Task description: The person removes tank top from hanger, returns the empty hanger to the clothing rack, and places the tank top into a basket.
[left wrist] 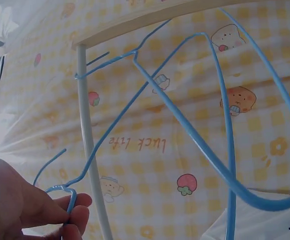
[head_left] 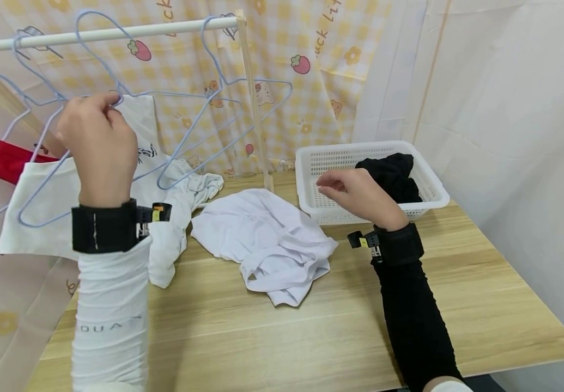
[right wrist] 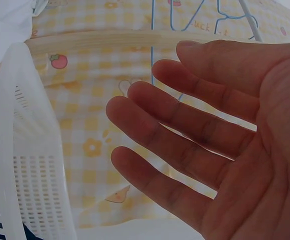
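My left hand [head_left: 97, 141] pinches a blue wire hanger [head_left: 97, 57] just below its hook, which reaches over the white rail [head_left: 169, 29]. In the left wrist view, thumb and fingers close on the hanger's neck [left wrist: 71, 200]. Behind that hand is a white garment with a dark print [head_left: 149, 149]; how it is held up is hidden. My right hand [head_left: 360, 196] is in front of the white basket [head_left: 306, 182], holding nothing, its fingers spread and slightly bent in the right wrist view. A crumpled white garment [head_left: 262, 234] lies on the table between the hands.
Black cloth [head_left: 392, 177] lies in the basket. Other blue hangers [head_left: 220, 81] hang from the rail, and a red cloth [head_left: 4, 162] is at the far left. A wooden upright [head_left: 254, 103] supports the rail's right end. A patterned curtain [head_left: 331, 92] stands behind.
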Demonstrator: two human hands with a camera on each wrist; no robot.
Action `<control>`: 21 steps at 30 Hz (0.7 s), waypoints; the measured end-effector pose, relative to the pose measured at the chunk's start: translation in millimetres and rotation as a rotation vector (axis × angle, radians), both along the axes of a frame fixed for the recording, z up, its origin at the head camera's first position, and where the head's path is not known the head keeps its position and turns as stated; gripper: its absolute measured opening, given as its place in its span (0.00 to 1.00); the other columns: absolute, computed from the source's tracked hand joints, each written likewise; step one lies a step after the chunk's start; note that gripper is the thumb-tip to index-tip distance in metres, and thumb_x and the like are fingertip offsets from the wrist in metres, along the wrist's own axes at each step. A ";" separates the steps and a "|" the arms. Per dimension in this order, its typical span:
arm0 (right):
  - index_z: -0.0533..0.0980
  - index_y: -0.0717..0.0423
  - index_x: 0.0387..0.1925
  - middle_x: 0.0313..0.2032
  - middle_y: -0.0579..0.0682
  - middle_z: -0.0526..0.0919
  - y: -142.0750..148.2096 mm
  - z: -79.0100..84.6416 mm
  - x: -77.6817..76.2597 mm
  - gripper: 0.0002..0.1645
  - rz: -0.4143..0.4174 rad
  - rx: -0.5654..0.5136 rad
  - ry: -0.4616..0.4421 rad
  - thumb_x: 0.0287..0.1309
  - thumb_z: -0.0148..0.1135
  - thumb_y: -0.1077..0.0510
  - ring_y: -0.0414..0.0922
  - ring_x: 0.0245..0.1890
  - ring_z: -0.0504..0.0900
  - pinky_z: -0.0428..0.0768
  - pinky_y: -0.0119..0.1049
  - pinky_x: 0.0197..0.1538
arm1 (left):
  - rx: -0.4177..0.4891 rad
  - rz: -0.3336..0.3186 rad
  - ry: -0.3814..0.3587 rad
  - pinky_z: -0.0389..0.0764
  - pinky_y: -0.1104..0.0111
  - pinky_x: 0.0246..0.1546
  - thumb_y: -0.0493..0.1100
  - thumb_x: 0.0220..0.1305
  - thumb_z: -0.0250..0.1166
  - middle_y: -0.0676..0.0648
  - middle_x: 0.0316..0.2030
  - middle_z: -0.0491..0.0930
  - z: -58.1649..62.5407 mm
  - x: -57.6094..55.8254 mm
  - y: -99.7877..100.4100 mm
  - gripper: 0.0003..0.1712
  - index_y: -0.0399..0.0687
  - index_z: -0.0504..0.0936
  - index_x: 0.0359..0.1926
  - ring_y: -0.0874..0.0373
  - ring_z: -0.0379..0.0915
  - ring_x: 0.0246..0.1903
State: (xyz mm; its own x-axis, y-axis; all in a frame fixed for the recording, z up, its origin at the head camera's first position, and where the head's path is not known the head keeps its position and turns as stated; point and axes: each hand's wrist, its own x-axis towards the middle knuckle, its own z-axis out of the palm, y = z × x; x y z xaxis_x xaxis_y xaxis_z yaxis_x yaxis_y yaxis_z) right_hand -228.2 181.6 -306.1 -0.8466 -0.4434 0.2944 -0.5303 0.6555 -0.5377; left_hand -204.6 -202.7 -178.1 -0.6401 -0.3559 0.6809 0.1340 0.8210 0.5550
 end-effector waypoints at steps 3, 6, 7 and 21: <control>0.87 0.56 0.56 0.49 0.53 0.92 0.6 0.9 0.7 0.14 -0.002 -0.003 -0.001 0.78 0.63 0.56 0.48 0.47 0.90 0.86 0.49 0.56 | -0.020 -0.030 -0.081 0.54 0.47 0.76 0.34 0.82 0.45 0.33 0.65 0.82 13.2 -12.4 3.4 0.25 0.39 0.83 0.67 0.38 0.68 0.72; 0.87 0.56 0.56 0.49 0.53 0.92 0.6 0.6 1.0 0.13 0.000 0.000 0.003 0.78 0.63 0.56 0.48 0.47 0.89 0.86 0.49 0.56 | -0.035 -0.071 -0.125 0.57 0.50 0.78 0.33 0.81 0.44 0.34 0.66 0.82 23.0 -25.7 7.0 0.27 0.41 0.83 0.68 0.39 0.69 0.72; 0.86 0.56 0.56 0.49 0.53 0.92 0.8 0.3 1.0 0.13 0.000 0.002 0.002 0.78 0.63 0.57 0.48 0.47 0.90 0.87 0.49 0.55 | -0.044 -0.084 -0.126 0.60 0.51 0.77 0.32 0.80 0.44 0.34 0.64 0.84 25.4 -30.4 8.4 0.27 0.41 0.83 0.68 0.39 0.72 0.71; 0.86 0.57 0.57 0.50 0.54 0.92 3.7 1.0 -0.9 0.14 0.002 0.008 0.002 0.78 0.62 0.56 0.49 0.48 0.90 0.87 0.49 0.57 | -0.064 -0.181 -0.272 0.74 0.56 0.64 0.32 0.77 0.43 0.34 0.57 0.85 21.6 -68.8 22.8 0.31 0.45 0.82 0.70 0.44 0.78 0.60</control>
State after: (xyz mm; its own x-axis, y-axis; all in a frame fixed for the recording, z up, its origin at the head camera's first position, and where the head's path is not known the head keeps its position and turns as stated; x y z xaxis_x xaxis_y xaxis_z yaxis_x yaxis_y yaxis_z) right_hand -229.1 185.3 -305.1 -0.8451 -0.4474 0.2927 -0.5328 0.6591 -0.5308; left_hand -273.3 -179.9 -156.5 -0.8502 -0.1818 0.4940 0.1348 0.8320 0.5381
